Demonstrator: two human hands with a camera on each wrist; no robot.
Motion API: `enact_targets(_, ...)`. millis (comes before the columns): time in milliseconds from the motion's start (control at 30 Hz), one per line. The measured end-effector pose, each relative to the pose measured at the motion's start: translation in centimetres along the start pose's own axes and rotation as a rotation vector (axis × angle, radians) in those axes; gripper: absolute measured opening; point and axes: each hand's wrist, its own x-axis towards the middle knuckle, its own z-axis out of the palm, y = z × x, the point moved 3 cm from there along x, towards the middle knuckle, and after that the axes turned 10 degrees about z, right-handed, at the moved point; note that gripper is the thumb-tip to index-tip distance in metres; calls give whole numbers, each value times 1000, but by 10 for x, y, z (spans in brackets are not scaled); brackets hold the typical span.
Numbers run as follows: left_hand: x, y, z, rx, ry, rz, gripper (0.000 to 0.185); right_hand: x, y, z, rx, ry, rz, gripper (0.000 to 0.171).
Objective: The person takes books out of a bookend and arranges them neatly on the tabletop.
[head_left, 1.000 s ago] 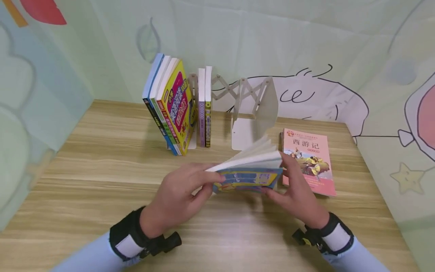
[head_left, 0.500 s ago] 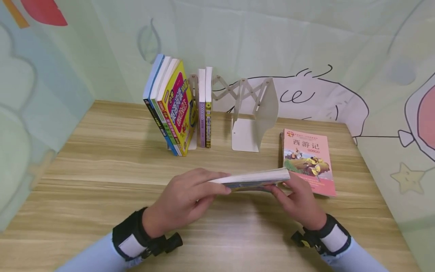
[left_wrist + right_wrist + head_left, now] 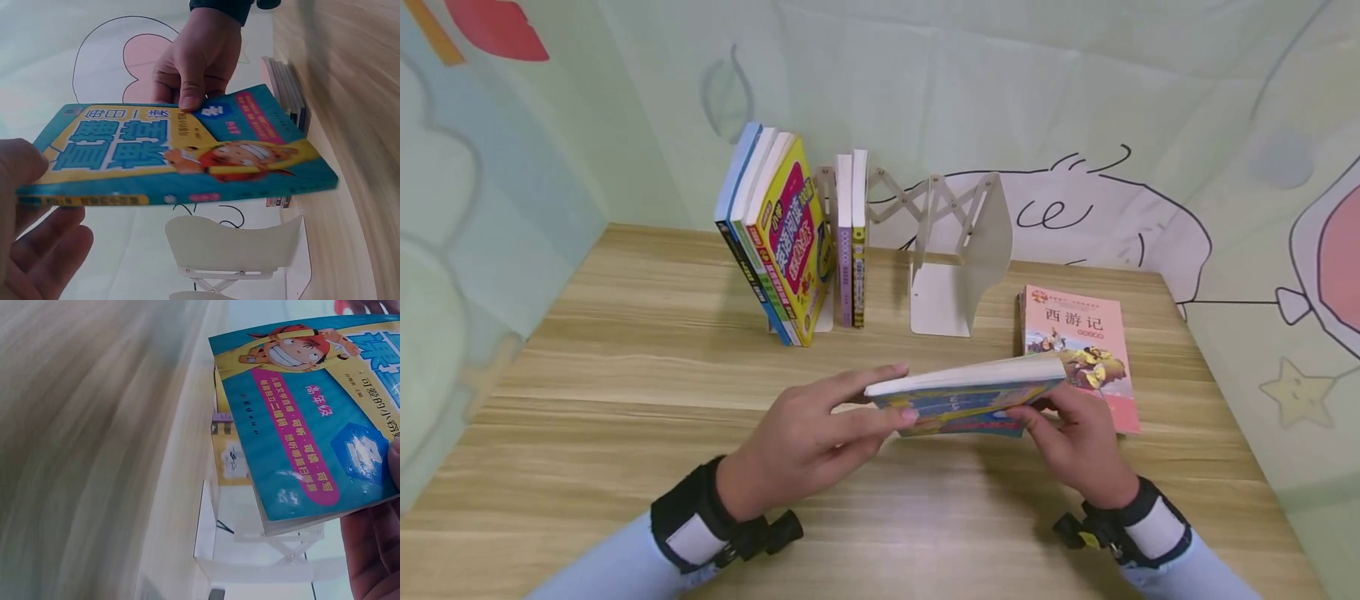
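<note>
Hands (image 3: pixel 805 437) hold a teal book (image 3: pixel 181 156) lettered “直播课堂”.

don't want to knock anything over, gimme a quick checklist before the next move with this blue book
1. Blue book held by left hand and right hand: ok
2. Blue book clear of the table: ok
3. Gap in white rack, right of the two thin books: ok
4. Yellow book upright: not ok, leaning
5. Yellow book's support: cannot tell, hidden
</note>
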Motion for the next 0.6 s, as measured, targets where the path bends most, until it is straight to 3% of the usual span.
enact_targets(300, -7, -7, 5, 58, -76, -94, 25, 2, 7, -27, 43, 151, 122, 33)
enact_targets(600, -16, -18, 13, 57, -293, -278, 37, 3, 20, -49, -3, 233, 414, 31)
